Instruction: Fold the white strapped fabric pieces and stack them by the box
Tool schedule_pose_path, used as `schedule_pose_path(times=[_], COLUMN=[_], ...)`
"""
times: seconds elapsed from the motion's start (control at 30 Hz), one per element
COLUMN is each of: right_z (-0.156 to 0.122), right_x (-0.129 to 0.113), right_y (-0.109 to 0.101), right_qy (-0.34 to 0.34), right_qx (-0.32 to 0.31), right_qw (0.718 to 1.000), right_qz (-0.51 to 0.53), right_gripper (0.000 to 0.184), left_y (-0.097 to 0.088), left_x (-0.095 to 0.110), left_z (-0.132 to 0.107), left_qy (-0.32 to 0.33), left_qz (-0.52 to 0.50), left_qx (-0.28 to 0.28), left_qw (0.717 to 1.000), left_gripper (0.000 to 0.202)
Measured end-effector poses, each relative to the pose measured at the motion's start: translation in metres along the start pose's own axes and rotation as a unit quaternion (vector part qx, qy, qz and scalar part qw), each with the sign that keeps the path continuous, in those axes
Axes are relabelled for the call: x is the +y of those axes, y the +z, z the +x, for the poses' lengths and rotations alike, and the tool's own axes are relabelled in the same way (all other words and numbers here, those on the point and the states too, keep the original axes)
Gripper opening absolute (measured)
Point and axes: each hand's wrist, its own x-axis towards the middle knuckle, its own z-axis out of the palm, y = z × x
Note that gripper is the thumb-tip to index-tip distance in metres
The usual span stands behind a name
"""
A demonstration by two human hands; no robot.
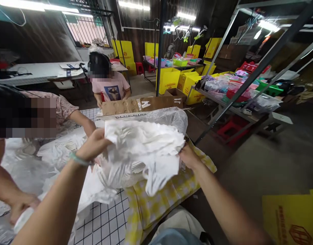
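A white garment with gathered, ruffled cloth (pixel 143 139) is stretched between my two hands above the table. My left hand (pixel 96 144) is closed on its left end, with a pale green band at the wrist. Its right end is gripped by my right hand (pixel 188 154), whose fingers are partly hidden. A white strap-like piece (pixel 159 173) hangs below the cloth. Under and left of it lie stacked white garments (pixel 100 183), some in clear plastic. Behind the held garment is a clear plastic bag (pixel 171 117).
A co-worker's arm (pixel 81 119) reaches in from the left over the white piles. Another person (pixel 110 85) sits across the table behind a cardboard box (pixel 126 106). A yellow checked cloth (pixel 156 211) covers the near table edge. A dark metal post (pixel 223 110) slants at right.
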Motion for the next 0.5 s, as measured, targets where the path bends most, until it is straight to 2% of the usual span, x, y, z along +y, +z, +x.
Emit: schedule_pose_path(times=[0.13,0.23,0.3,0.37,0.5], right_z=[0.050,0.075,0.089,0.101,0.112], right_x=[0.035,0.059,0.076,0.096,0.138], right_y=[0.021,0.023,0.019,0.009,-0.016], right_qy=[0.031,0.068,0.075,0.081,0.117], right_qx=[0.133,0.220,0.277,0.326,0.351], right_qw=[0.981,0.957,0.943,0.929,0.921], right_qz=[0.141,0.177,0.167,0.152,0.125], right_gripper=[0.049,0.046,0.044,0.046,0.050], left_y=[0.007,0.031,0.062,0.104,0.187], left_x=[0.037,0.049,0.049,0.040,0.003], left_z=[0.077,0.120,0.139,0.148,0.162], left_qy=[0.097,0.128,0.138,0.144,0.141], left_qz=[0.106,0.198,0.297,0.367,0.399], left_qx=[0.000,0.007,0.009,-0.016,-0.108], left_qw=[0.990,0.972,0.945,0.919,0.900], left_gripper=[0.029,0.025,0.026,0.030,0.041])
